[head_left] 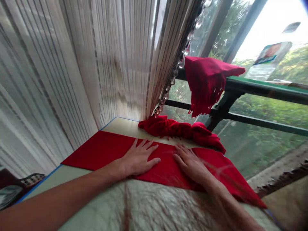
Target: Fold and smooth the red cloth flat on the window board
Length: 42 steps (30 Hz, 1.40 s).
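Observation:
A long strip of red cloth (96,150) lies spread across the pale table (62,179), its left end reaching the blue table edge. My left hand (141,157) rests flat on the middle of the cloth with fingers spread. To its right, my right hand (190,160) also presses down on the cloth, fingers stretched out and fairly close together. Behind both hands, a bunched red cloth (178,128) with some fringe lies along the far side of the table. Neither hand touches that bundle.
A red fringed scarf (204,80) hangs over a dark green rail (264,91) by the window. Striped sheer curtains (84,64) fall behind and left of the table. A dark object (14,189) is at the lower left. Blurred hair strands cross the bottom of the view.

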Each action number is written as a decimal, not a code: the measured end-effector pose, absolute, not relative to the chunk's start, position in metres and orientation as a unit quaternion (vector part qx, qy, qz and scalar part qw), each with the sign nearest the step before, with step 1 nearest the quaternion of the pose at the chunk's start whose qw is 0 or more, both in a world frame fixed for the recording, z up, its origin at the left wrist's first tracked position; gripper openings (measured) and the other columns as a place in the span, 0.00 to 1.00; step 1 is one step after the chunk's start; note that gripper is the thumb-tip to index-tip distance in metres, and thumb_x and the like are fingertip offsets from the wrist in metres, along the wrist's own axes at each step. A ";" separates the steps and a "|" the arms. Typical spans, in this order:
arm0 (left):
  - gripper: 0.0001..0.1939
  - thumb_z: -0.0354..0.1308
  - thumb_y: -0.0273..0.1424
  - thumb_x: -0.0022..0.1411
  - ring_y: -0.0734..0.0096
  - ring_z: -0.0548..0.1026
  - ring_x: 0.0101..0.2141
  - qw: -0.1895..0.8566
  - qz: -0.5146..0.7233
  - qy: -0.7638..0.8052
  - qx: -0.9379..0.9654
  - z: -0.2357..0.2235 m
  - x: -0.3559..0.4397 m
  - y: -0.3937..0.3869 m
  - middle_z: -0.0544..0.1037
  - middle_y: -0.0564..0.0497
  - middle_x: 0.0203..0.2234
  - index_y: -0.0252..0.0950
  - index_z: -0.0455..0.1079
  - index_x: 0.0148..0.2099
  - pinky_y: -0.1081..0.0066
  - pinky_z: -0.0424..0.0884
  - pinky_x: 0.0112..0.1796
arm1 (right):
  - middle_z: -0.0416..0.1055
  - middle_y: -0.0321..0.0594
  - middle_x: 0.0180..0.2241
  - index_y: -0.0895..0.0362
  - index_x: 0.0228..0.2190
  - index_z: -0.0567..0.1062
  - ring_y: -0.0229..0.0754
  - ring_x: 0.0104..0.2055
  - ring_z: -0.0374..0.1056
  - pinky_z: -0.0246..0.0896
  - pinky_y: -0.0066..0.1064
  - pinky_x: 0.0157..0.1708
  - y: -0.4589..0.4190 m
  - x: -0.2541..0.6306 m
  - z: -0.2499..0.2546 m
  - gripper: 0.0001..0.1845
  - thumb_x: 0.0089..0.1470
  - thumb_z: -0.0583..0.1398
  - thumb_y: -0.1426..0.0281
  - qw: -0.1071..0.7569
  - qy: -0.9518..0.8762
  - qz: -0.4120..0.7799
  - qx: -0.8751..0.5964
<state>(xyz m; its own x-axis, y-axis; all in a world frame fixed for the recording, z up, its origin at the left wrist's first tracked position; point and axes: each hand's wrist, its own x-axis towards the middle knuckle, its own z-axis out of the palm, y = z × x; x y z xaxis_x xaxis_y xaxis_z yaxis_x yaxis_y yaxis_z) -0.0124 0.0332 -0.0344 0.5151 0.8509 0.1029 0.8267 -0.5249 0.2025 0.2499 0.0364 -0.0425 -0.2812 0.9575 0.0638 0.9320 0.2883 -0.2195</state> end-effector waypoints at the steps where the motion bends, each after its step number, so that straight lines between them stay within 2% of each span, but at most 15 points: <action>1: 0.35 0.40 0.56 0.71 0.48 0.47 0.69 0.065 0.095 0.484 0.868 -0.036 -0.012 0.034 0.55 0.44 0.69 0.43 0.53 0.71 0.38 0.40 0.64 | 0.48 0.52 0.70 0.62 0.66 0.57 0.50 0.72 0.40 0.37 0.51 0.70 0.037 0.249 -0.043 0.35 0.67 0.43 0.54 0.092 -0.796 0.067 -0.594; 6: 0.36 0.39 0.57 0.70 0.48 0.47 0.69 0.063 0.106 0.479 0.869 -0.040 -0.011 0.034 0.53 0.45 0.70 0.44 0.52 0.72 0.39 0.40 0.64 | 0.36 0.42 0.72 0.57 0.68 0.49 0.44 0.73 0.29 0.29 0.50 0.71 0.031 0.229 -0.042 0.36 0.67 0.41 0.50 0.106 -0.814 0.066 -0.568; 10: 0.37 0.38 0.57 0.70 0.47 0.48 0.69 0.063 0.102 0.481 0.869 -0.038 -0.011 0.032 0.53 0.45 0.70 0.42 0.51 0.72 0.39 0.42 0.64 | 0.41 0.39 0.72 0.51 0.68 0.52 0.44 0.73 0.31 0.29 0.52 0.71 0.025 0.214 -0.042 0.35 0.67 0.40 0.48 0.081 -0.844 0.093 -0.522; 13: 0.38 0.38 0.56 0.71 0.46 0.47 0.69 0.068 0.098 0.482 0.868 -0.037 -0.010 0.032 0.53 0.43 0.70 0.39 0.50 0.72 0.38 0.40 0.64 | 0.44 0.40 0.71 0.51 0.67 0.53 0.45 0.73 0.32 0.28 0.52 0.71 0.027 0.217 -0.047 0.37 0.66 0.41 0.46 0.070 -0.848 0.083 -0.518; 20: 0.41 0.39 0.57 0.70 0.49 0.45 0.69 0.072 0.099 0.492 0.862 -0.040 -0.010 0.033 0.50 0.44 0.70 0.35 0.47 0.73 0.39 0.39 0.65 | 0.44 0.40 0.71 0.52 0.67 0.53 0.47 0.73 0.34 0.30 0.53 0.71 0.032 0.230 -0.054 0.41 0.63 0.41 0.42 0.087 -0.828 0.067 -0.550; 32: 0.42 0.39 0.58 0.69 0.50 0.45 0.69 0.075 0.084 0.494 0.862 -0.035 -0.008 0.033 0.50 0.44 0.70 0.34 0.47 0.73 0.42 0.39 0.65 | 0.47 0.44 0.70 0.55 0.67 0.55 0.48 0.73 0.37 0.33 0.50 0.71 0.030 0.232 -0.049 0.40 0.64 0.41 0.44 0.089 -0.831 0.059 -0.546; 42: 0.42 0.41 0.57 0.69 0.53 0.43 0.70 0.080 0.066 0.505 0.857 -0.030 -0.007 0.033 0.48 0.46 0.71 0.35 0.46 0.73 0.42 0.39 0.66 | 0.46 0.43 0.71 0.56 0.67 0.55 0.47 0.73 0.35 0.32 0.51 0.71 0.028 0.231 -0.044 0.39 0.65 0.42 0.46 0.084 -0.830 0.071 -0.546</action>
<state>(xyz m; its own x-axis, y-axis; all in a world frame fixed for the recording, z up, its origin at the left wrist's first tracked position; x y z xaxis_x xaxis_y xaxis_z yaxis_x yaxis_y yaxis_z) -0.0075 0.0326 -0.0302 0.4806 0.8763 0.0328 0.8553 -0.4767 0.2031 0.2308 0.0281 -0.0437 -0.3891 0.9191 0.0622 0.8950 0.3932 -0.2106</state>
